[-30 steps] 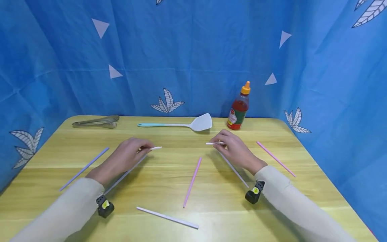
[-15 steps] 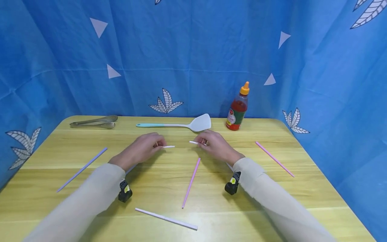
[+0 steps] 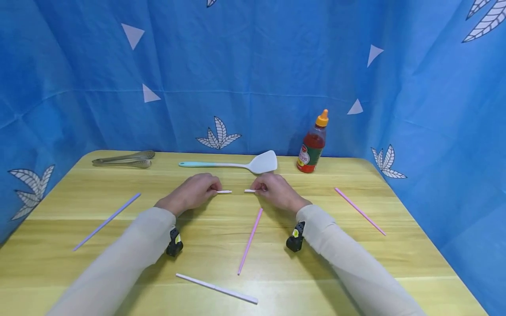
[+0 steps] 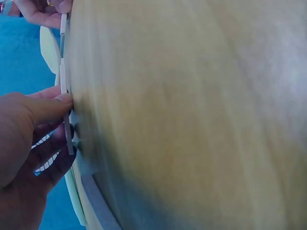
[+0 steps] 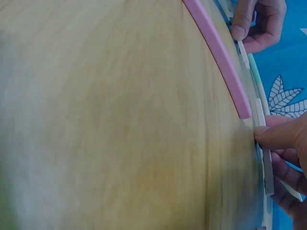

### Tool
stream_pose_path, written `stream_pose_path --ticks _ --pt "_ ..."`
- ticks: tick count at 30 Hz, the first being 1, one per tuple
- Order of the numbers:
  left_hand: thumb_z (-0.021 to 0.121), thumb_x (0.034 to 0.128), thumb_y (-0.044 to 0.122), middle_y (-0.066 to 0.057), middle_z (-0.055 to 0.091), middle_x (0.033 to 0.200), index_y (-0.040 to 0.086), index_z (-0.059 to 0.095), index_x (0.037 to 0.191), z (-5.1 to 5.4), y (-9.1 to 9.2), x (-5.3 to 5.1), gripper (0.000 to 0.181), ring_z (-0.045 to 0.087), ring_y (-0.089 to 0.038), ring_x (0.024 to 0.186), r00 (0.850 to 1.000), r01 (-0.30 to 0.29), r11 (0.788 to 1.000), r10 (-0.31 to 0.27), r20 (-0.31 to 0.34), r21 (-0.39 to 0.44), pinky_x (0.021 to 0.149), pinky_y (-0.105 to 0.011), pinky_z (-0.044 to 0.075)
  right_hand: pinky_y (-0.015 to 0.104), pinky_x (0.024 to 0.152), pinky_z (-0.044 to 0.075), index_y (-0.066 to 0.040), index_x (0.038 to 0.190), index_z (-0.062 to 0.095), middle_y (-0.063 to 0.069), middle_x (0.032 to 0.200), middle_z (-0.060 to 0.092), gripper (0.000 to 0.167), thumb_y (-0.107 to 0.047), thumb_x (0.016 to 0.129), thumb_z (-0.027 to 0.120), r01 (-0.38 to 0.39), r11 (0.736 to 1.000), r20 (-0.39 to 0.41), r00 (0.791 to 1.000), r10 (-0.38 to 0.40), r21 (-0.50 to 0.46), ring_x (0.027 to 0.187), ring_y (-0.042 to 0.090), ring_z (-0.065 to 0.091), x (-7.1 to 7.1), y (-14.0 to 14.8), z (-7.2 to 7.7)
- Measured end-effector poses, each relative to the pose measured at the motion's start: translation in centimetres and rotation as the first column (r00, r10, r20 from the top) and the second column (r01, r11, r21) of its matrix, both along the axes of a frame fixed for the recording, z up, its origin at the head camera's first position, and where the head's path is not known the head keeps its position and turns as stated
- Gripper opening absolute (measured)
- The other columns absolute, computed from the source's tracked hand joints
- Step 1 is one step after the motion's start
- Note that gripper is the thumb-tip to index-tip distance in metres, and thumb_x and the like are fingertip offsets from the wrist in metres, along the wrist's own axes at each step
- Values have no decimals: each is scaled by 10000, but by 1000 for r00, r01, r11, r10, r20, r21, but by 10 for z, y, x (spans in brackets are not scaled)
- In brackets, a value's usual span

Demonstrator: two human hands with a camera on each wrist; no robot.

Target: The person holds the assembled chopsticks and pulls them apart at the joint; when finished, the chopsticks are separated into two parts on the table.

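My left hand (image 3: 193, 192) pinches a short white stick (image 3: 224, 192) between thumb and fingers, low over the wooden table. Facing it, my right hand (image 3: 278, 191) pinches a similar white stick (image 3: 249, 191). The two sticks point at each other, roughly in line, with a small gap between their tips. In the left wrist view, the left stick (image 4: 64, 76) runs along the fingers, and a grey-lilac stick (image 4: 99, 203) lies below. The right wrist view has the right stick (image 5: 266, 165) under the thumb, near a pink stick (image 5: 218, 57).
Between the forearms lie the pink stick (image 3: 250, 241) and a pale lilac stick (image 3: 216, 288). A blue-violet stick (image 3: 106, 221) is at left, another pink stick (image 3: 359, 210) at right. Along the back are metal tongs (image 3: 124, 159), a spatula (image 3: 262, 163) and a red sauce bottle (image 3: 312, 145).
Both hands have moved inward, the left to the right and the right to the left. The gap between their white sticks has narrowed. The lilac sticks beneath are now hidden by the arms.
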State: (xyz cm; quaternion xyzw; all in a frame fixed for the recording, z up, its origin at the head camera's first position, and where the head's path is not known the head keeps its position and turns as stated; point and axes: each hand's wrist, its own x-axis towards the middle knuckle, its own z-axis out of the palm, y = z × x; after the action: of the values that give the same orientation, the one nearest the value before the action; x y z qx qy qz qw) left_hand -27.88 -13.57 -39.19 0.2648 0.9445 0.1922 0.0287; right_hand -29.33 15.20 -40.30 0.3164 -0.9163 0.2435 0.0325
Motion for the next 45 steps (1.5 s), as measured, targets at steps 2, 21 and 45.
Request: stream_pose_path --ticks 2,21,45 --pt "679 1071 55 -86 749 1131 78 756 1159 -1 1 0 119 695 -261 1098 1000 8 1000 -8 -5 -4 1023 -482 577 392 891 608 -77 1091 828 54 1009 803 134 -19 992 758 6 1000 2 1000 -6 12 952 186 716 1 -1 0" --pt "685 1080 103 -71 726 1158 107 750 1190 1 1 3 128 670 -254 1116 999 -19 1000 20 29 -9 1058 -483 558 374 885 589 -84 1133 823 58 1044 775 152 -53 1018 728 31 999 53 998 -33 38 960 179 678 3 -5 -3" --pt "771 1026 166 57 735 1032 115 755 1208 15 -96 100 190 665 -75 883 988 -152 982 152 11 114 1016 -556 534 394 912 586 -97 1141 825 55 1052 781 155 -70 1018 735 20 999 39 999 -22 47 990 196 692 1 -4 -2"
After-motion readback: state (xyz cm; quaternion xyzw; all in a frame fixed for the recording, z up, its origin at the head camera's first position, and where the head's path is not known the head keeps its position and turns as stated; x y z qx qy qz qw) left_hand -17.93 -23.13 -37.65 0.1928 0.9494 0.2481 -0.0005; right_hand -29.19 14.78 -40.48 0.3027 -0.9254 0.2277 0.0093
